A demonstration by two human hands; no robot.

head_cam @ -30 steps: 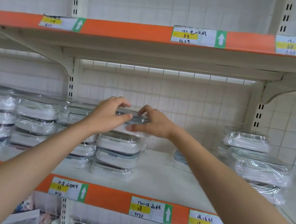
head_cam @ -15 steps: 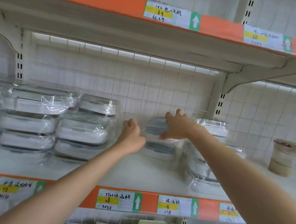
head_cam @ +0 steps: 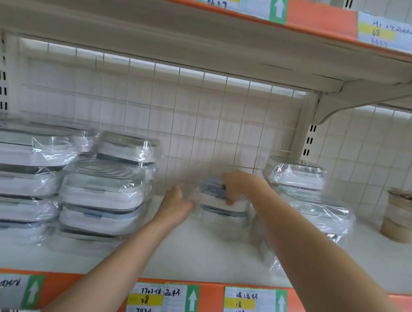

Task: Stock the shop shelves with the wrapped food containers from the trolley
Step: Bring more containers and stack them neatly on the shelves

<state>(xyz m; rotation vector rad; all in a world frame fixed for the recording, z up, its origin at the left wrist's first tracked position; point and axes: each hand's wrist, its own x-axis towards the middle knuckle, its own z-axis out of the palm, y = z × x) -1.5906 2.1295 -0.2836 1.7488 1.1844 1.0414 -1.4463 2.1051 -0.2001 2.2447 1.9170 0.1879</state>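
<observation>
Fingers (head_cam: pixel 230 198) of the right hand (head_cam: pixel 241 186) are curling over the top of a wrapped container (head_cam: pixel 219 206), which is sitting on the shelf (head_cam: pixel 212 258) toward the back, between two groups of stacked containers (head_cam: pixel 101 189). Motion blur is making the grip hard to read, but they seem to be holding its lid. The left hand (head_cam: pixel 174 205) is resting open just beside the container's left side, fingers fairly straight. A brown cup (head_cam: pixel 405 216) is standing far right.

Bright even light, motion-blurred, edges bowed.
</observation>
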